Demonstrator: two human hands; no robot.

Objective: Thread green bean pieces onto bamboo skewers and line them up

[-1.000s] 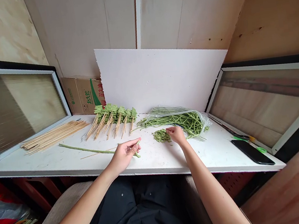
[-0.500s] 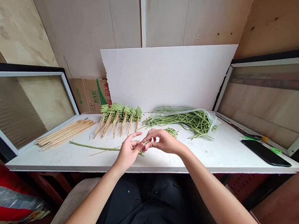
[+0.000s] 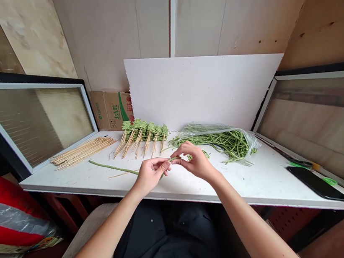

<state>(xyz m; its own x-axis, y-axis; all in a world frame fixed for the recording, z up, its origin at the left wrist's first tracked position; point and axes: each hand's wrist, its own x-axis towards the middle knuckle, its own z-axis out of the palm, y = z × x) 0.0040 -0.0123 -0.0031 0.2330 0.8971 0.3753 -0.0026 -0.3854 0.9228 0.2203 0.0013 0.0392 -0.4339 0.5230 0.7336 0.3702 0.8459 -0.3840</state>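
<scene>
My left hand (image 3: pixel 152 174) is closed around a long green bean (image 3: pixel 113 167), whose free length trails left over the tabletop. Thumb and fingers of my right hand (image 3: pixel 194 161) pinch the bean's other end, just right of my left fingertips. A thin bamboo skewer (image 3: pixel 117 175) lies under the trailing bean. Behind my right hand sits a small pile of cut bean pieces (image 3: pixel 206 154), partly hidden. Skewers threaded with bean pieces (image 3: pixel 147 131) are stacked at the back. To their right, whole long beans (image 3: pixel 233 140) spill from a clear plastic bag (image 3: pixel 203 129).
Bare bamboo skewers (image 3: pixel 83 151) lie at the left of the white table (image 3: pixel 230 184). A black phone (image 3: pixel 318 184) rests near the right edge, with scissors (image 3: pixel 296 159) behind it. A cardboard box (image 3: pixel 106 110) and a white board (image 3: pixel 204 88) stand at the back.
My right hand has drawn slightly away from the left, and a short stretch of bean now shows between them. The whole view has shifted a little.
</scene>
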